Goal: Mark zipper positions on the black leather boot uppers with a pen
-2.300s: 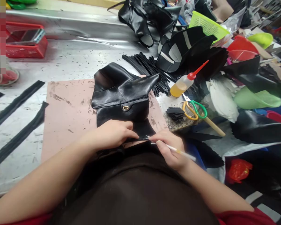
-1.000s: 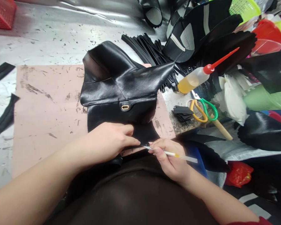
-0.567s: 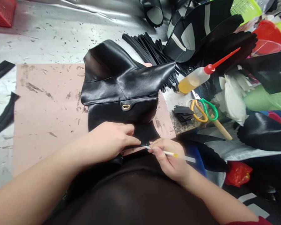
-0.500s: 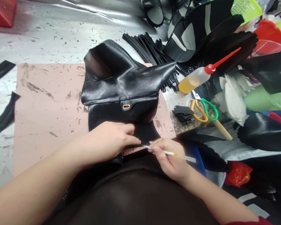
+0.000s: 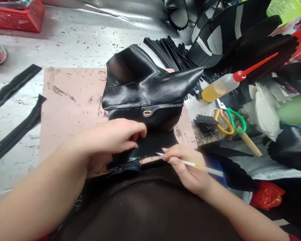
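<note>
A black leather boot upper point(image 5: 163, 85) with a small gold buckle point(image 5: 147, 113) lies on a pink board point(image 5: 72, 117). My left hand point(image 5: 120, 134) hovers over its near part, fingers loosely curled, thumb apart, nothing between them. In my right hand point(image 5: 188, 164) is a slim white pen point(image 5: 190, 164) with a yellow band, gripped between thumb and fingers. Its pale tip is beside the upper's near edge, where short light marks show; whether it touches cannot be made out. A black zipper point(image 5: 126, 165) runs along the near edge below my left hand.
Right of the board are scissors point(image 5: 237, 121) with green and yellow handles, a bottle of yellow liquid point(image 5: 219, 87) and a wooden handle point(image 5: 251, 144). Black strips point(image 5: 167, 52) lie behind. Two zipper strips point(image 5: 17, 130) are left, below a red basket point(image 5: 20, 16).
My left hand has drawn back left and up from the pen tip, its index finger now curled. The pen stays near the edge. The whole view has shifted, showing more on the left.
</note>
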The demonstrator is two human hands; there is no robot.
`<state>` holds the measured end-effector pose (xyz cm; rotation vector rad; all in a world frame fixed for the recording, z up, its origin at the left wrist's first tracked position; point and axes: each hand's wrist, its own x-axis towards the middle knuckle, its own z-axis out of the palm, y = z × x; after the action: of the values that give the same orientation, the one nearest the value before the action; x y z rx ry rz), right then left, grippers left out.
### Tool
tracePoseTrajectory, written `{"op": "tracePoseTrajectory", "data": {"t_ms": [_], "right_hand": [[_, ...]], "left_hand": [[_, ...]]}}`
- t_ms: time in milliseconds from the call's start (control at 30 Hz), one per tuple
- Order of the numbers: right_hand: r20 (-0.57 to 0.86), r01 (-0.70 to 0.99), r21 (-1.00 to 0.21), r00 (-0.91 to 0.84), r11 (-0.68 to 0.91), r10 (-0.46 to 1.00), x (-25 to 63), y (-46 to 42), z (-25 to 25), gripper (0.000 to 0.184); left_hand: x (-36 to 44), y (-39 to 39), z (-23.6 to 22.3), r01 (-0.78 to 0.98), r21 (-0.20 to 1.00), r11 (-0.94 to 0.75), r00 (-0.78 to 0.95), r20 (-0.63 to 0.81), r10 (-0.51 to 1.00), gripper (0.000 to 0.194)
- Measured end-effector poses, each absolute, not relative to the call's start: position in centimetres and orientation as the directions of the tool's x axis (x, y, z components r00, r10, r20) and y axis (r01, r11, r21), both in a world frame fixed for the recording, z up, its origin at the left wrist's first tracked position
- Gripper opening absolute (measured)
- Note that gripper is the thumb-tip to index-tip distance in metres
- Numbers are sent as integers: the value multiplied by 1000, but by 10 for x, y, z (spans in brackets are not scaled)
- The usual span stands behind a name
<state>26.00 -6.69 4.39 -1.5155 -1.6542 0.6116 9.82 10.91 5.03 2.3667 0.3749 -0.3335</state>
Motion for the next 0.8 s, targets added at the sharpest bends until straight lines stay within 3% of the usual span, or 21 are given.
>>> {"op": "tracePoseTrajectory", "data": {"t_ms": [467, 600, 800], "right_hand": [[200, 518, -829, -80, 212, 976, 239, -52, 47, 10], [163, 504, -845, -73, 177, 984, 238, -52, 47, 15], [115, 473, -874, -29, 115, 993, 238, -52, 40, 8]], "left_hand": [[91, 100, 54, 284, 580, -763, 951, -274, 146, 22], [89, 102, 58, 293, 595, -749, 940, -324, 110, 26], [85, 104, 59, 260, 643, -721, 948, -311, 64, 28]]}}
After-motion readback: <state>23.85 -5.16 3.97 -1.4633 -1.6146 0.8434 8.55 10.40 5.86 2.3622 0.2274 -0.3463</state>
